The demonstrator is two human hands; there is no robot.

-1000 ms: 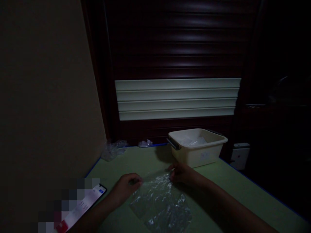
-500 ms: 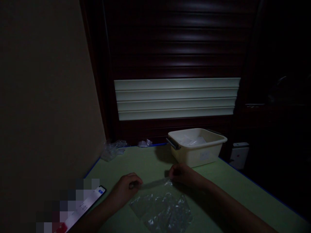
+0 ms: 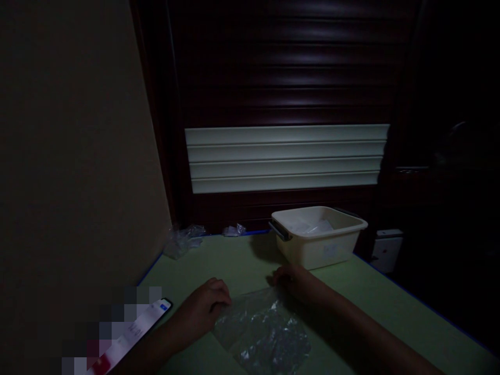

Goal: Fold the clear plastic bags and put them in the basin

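Observation:
A crinkled clear plastic bag [image 3: 261, 328] lies spread on the green tabletop in front of me. At its far left corner, my left hand [image 3: 207, 307] has its fingers closed on the edge. My right hand [image 3: 291, 277] pinches the far right corner between thumb and fingers. The far edge of the bag runs between both hands, and its near part rests wrinkled on the table. Dim light makes the exact fingertip contact hard to see.
A cream tub [image 3: 320, 250] with dark handles holds clear plastic pieces beyond my right hand. Crumpled clear plastic [image 3: 182, 242] and a smaller packet [image 3: 233, 230] lie at the back left. A lit phone [image 3: 136, 333], partly blurred out, is beside my left forearm.
The far edge of the bag, a narrow strip between my hands before, now lies spread out with the rest of the sheet. Both hands stay in nearly the same places.

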